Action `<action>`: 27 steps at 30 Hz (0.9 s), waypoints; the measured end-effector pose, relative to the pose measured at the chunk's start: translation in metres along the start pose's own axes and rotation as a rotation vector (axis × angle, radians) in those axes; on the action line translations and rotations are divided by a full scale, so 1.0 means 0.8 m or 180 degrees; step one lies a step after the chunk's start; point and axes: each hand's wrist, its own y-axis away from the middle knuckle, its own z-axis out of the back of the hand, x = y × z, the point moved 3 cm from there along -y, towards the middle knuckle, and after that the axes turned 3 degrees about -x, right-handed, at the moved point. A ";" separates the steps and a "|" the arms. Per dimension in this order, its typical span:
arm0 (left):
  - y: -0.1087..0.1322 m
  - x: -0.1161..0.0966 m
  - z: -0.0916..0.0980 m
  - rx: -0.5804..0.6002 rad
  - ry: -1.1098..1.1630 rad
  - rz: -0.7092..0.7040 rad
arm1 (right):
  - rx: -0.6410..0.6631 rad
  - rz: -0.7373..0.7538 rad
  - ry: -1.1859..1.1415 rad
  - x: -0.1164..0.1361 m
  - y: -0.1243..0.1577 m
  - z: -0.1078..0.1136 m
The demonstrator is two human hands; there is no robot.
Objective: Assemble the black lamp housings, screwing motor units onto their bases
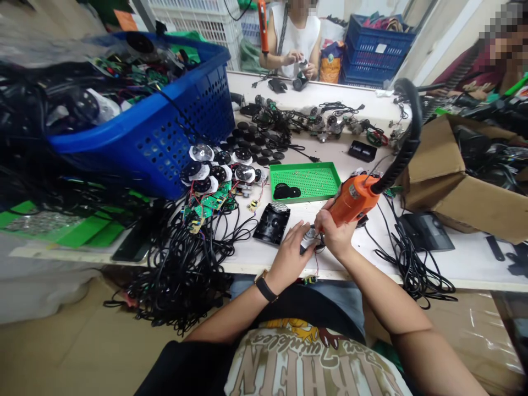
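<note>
White and messy, the table [470, 268] in front of me holds heaps of black wires [181, 269], and a person in a white top [299, 38] is on the far side. My right hand [340, 234] is wrapped tight around an orange power screwdriver [350, 202]. My left hand [291, 252] has its fingers bent around a small silver part [309, 236], near the front edge. That part sits between my two hands, just beside the low end of the screwdriver; I cannot tell if the tip touches it. Next to my left fingers is an open black shell [271, 224]. Past my hands lies a green tray [319, 196], with black discs [286, 191] in its near left corner and tiny bits over its floor. Off to the left, a big blue basket [152, 159] is piled up with dark wires [20, 93] and green boards [111, 69]. To the right, a brown cardboard box [433, 151] stands open with black parts [482, 157] inside. Way back, blue crates [373, 55] are stacked up, with cloth [383, 23] in the top one.
</note>
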 end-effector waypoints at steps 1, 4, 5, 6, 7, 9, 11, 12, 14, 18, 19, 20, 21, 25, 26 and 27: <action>0.000 0.000 0.000 -0.0020 -0.0016 -0.0012 | 0.0009 0.0011 -0.0012 0.000 -0.001 0.000; 0.001 0.000 -0.001 -0.0060 -0.0049 -0.0043 | 0.0019 0.0034 -0.0032 0.007 -0.003 -0.002; 0.001 0.000 -0.001 -0.0063 -0.0060 -0.0042 | 0.0001 0.0047 -0.0034 0.012 -0.004 -0.003; 0.001 0.000 -0.001 -0.0057 -0.0072 -0.0039 | -0.0042 0.0062 -0.0035 0.018 -0.006 -0.004; 0.002 0.000 -0.001 -0.0047 -0.0086 -0.0036 | -0.0109 0.0084 -0.0041 0.025 -0.007 -0.004; 0.002 0.000 0.000 -0.0037 -0.0109 -0.0033 | -0.0271 0.0141 -0.0059 0.038 -0.010 -0.003; 0.002 -0.001 0.000 -0.0045 -0.0124 -0.0039 | -0.0385 0.0194 -0.0051 0.047 -0.013 0.000; 0.002 -0.001 0.000 -0.0050 -0.0126 -0.0044 | -0.0383 0.0219 -0.0005 0.050 -0.015 0.001; 0.001 -0.002 0.001 -0.0065 -0.0122 -0.0052 | -0.0294 0.0211 0.0174 0.051 -0.021 0.004; 0.000 -0.003 0.002 -0.0064 -0.0081 -0.0067 | -0.0105 0.0046 0.0738 0.054 -0.035 0.015; 0.000 -0.003 0.002 -0.0057 -0.0071 -0.0064 | -0.0002 0.0040 0.0890 0.058 -0.037 0.019; 0.000 -0.004 0.003 -0.0050 -0.0064 -0.0059 | 0.0127 0.0069 0.1062 0.063 -0.037 0.025; 0.000 -0.004 0.003 -0.0048 -0.0059 -0.0050 | 0.0228 0.0141 0.1268 0.068 -0.036 0.031; 0.000 -0.007 0.006 -0.0047 -0.0061 -0.0040 | 0.0397 0.0312 0.2485 0.076 -0.012 0.064; 0.000 -0.007 0.006 -0.0048 -0.0065 -0.0057 | 0.0620 0.0197 0.2730 0.069 -0.003 0.069; 0.000 -0.008 0.007 -0.0052 -0.0066 -0.0075 | 0.0931 0.0036 0.2884 0.058 0.006 0.071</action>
